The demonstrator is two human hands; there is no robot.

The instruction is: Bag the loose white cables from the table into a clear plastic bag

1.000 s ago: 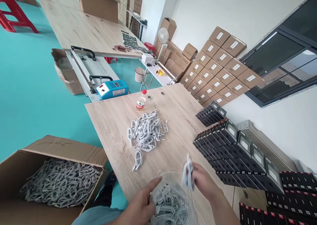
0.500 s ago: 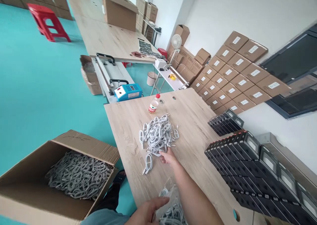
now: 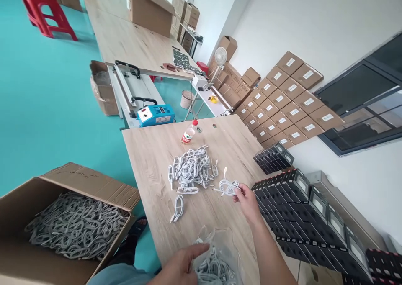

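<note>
My right hand pinches a coiled white cable by one side, a little above the table and right of the pile. The cable's end sticks up from the coil. In front of it lies a heap of similar bundled cables, and one loose cable coil rests nearer to me. At the bottom, my left hand is closed at the rim of a clear plastic bag, one finger stretched out over it. Several cables show inside the bag. Part of that grip is hidden.
A wooden table carries a red-capped bottle behind the pile. On the floor at left stands an open carton full of cables. Black boxes line the right side. A blue-ended sealing machine stands beyond the table.
My right hand has lifted a cable coil from the near edge of the pile and carried it right. My left hand stays at the bag. The view has shifted slightly.
</note>
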